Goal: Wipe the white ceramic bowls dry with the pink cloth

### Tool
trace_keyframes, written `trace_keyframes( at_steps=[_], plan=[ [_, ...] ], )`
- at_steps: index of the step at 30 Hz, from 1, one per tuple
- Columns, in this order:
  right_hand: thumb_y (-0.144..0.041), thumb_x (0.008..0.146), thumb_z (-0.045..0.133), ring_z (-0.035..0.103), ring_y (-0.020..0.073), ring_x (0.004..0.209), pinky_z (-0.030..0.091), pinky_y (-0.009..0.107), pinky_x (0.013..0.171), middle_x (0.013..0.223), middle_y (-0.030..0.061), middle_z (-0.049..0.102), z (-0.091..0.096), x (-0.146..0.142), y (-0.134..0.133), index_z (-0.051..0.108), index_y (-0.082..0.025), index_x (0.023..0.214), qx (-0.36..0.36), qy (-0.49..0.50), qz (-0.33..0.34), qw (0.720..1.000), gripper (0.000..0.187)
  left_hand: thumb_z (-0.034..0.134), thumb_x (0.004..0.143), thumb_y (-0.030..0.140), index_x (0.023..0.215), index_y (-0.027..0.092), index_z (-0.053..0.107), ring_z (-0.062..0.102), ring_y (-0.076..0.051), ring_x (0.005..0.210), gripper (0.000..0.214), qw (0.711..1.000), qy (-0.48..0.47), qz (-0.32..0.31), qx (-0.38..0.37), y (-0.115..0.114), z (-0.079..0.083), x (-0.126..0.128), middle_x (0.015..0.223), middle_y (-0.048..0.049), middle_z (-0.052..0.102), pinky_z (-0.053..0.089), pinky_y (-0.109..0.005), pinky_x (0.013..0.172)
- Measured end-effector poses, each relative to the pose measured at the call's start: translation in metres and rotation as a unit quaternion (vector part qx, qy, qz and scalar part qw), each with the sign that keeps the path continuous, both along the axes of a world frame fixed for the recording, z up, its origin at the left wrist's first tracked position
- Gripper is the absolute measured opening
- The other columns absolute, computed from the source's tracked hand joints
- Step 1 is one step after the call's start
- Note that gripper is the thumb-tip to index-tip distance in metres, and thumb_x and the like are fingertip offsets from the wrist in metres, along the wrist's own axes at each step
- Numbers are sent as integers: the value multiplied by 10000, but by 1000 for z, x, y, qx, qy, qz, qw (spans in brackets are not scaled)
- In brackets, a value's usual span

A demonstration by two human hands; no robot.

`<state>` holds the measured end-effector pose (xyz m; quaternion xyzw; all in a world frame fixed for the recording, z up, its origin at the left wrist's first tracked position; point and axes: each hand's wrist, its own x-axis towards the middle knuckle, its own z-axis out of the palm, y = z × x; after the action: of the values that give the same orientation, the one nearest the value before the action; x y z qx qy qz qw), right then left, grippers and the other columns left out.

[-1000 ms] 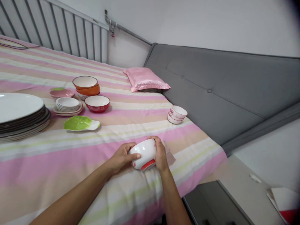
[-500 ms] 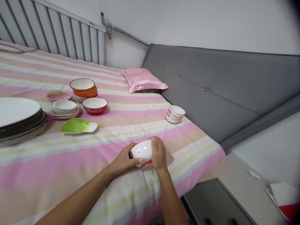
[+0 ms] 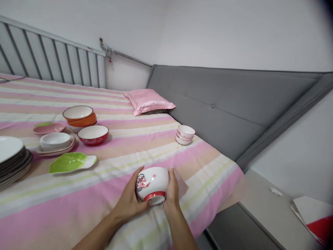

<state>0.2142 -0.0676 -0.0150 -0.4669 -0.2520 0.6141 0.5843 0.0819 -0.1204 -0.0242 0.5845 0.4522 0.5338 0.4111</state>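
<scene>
I hold a small white bowl point(image 3: 152, 182) with a red base band and a red-and-black picture on its side, just above the striped bedspread point(image 3: 125, 146). My left hand point(image 3: 130, 201) cups its left side and underside, fingers wrapped round it. My right hand point(image 3: 172, 192) presses against its right side, with a pale cloth or tissue point(image 3: 182, 182) under the fingers. A stack of matching small bowls point(image 3: 185, 134) sits farther off near the grey headboard.
On the left of the bed lie a stack of large plates point(image 3: 11, 159), a green leaf-shaped dish point(image 3: 71, 162), a red bowl point(image 3: 93, 134), stacked orange bowls point(image 3: 78, 116), small white saucers point(image 3: 56, 141) and a pink dish point(image 3: 49, 128). A pink pillow point(image 3: 148, 100) lies by the headboard point(image 3: 221, 114). A nightstand point(image 3: 260, 215) stands at right.
The bowl has turned in my hands so its picture faces me and its base points more downward. My left hand has slid under it. The view has tilted up and right.
</scene>
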Motion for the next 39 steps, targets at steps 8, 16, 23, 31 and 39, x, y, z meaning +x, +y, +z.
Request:
trace_keyframes(
  at_steps=[8,16,23,31,39],
  plan=[
    [-569,843,470,714,264,856,572,361,699,892,81,747,11,-8,-4,618,-168,1043,-73,129,47,988,473,708,672,425,1422,185,299,522,-331,1216,888,992,95,75,40,3,-3,-8,1379,-161,480,458,-449,995],
    [-652,841,382,694,240,798,560,377,713,861,52,720,0,-1,-3,581,-208,915,29,54,39,997,492,733,637,409,1443,151,261,447,-326,1284,969,989,124,65,44,4,1,-4,1433,-171,417,382,-465,1057],
    [-505,944,256,592,188,939,458,317,842,1002,39,651,15,5,-14,590,-218,1001,253,-286,53,923,444,680,606,346,1432,141,308,452,-336,1271,929,983,144,66,98,1,7,-11,1419,-145,449,366,-448,1059],
    [-384,987,229,546,222,970,373,368,897,1003,74,644,50,5,-30,620,-231,1062,348,-549,125,750,426,649,577,218,1448,199,266,489,-310,1221,952,961,233,23,145,-3,17,-8,1379,-116,485,376,-444,1044],
    [-483,965,209,594,205,911,431,337,837,939,45,675,23,14,-3,635,-226,936,273,-406,115,865,499,775,584,385,1462,169,117,407,-354,1291,1119,989,132,60,10,-1,9,4,1429,-187,354,344,-506,1060]
  ],
)
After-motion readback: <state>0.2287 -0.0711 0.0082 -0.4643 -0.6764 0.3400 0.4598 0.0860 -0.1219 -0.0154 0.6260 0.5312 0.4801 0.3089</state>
